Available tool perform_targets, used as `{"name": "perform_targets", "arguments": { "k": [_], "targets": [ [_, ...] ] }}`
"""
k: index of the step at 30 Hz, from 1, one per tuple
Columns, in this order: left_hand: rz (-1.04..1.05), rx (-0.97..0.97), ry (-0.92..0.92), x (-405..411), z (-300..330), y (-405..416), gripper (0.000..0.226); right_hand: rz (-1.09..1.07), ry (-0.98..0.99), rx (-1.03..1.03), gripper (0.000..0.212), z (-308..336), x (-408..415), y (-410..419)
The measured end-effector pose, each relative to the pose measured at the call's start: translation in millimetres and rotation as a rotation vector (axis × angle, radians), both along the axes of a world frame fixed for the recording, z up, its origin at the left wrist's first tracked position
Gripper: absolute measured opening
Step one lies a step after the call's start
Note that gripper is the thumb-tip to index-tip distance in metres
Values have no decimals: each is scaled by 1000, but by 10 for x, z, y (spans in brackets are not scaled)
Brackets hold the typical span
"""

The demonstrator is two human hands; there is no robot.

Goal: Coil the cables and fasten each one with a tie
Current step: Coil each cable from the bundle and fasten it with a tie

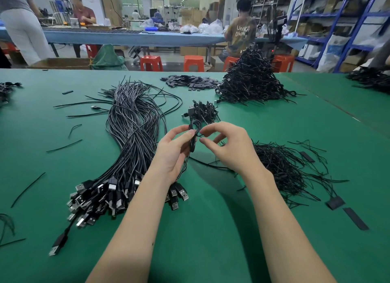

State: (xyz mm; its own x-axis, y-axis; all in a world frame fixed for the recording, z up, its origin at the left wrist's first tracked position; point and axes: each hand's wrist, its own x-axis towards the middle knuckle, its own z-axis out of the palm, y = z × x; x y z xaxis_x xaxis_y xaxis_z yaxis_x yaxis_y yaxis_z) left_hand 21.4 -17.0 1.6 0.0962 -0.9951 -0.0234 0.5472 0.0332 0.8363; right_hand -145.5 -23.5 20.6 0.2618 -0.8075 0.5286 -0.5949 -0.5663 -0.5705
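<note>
Left hand [175, 149] grip holding coiled USB cable [193, 134] above green surface [211, 230]; right hand [229, 144] grip pinching black tie [200, 136] at coil's middle.

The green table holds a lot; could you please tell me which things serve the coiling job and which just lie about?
In use: coiled cable held by left hand; right hand at its tie; uncoiled cable bundle; loose ties; finished pile.

Lying about: flat black strips; red stools.
</note>
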Motion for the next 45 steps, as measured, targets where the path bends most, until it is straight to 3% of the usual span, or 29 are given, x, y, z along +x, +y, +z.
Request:
{"name": "perform_targets", "arguments": {
  "k": [5,9,11,15,17,19,21,23,25,30,34,38,40,41,44,45],
  "targets": [
    [-2,26,-11,-12,-4,2,19,-3,-25,-19,4,-117,5,-62],
    [-10,28,2,-16,1,10,17,40,-162,26,5,-151,55,-62],
    [-12,4,-1,-17,5,14,17,64,-345,240,12,-119,102,-52],
    [-51,-84,17,-40,24,30,19,266,-1034,1139,13,6,131,3],
    [-69,-112,23,-40,37,38,21,325,-1143,1261,9,10,126,8],
    [-42,-82,8,-31,25,26,21,268,-920,1063,8,-13,127,-4],
    [8,-22,3,-15,0,7,19,147,-592,691,7,-35,101,-2],
    [33,22,8,-3,-19,-9,20,48,-283,324,17,-64,33,-15],
    [28,39,5,-4,-26,-15,21,48,-113,116,24,-67,-21,-22],
    [18,59,7,-9,-19,-6,19,13,-32,-32,11,-102,10,-37],
    [1,72,16,-6,-13,-3,19,24,-67,-20,14,-148,11,-87],
    [-15,71,23,-22,-16,-8,18,25,-121,-5,3,-159,-4,-102],
    [-22,50,34,-40,-22,-9,17,2,-232,112,9,-152,38,-88],
    [-18,34,40,-51,-22,-14,17,1,-348,268,13,-135,68,-88],
    [-2,1,36,-71,-22,-14,17,140,-878,996,18,-33,180,-13],
    [1,1,25,-73,-25,-11,17,156,-940,1090,18,-30,183,-8]
  ]
}}
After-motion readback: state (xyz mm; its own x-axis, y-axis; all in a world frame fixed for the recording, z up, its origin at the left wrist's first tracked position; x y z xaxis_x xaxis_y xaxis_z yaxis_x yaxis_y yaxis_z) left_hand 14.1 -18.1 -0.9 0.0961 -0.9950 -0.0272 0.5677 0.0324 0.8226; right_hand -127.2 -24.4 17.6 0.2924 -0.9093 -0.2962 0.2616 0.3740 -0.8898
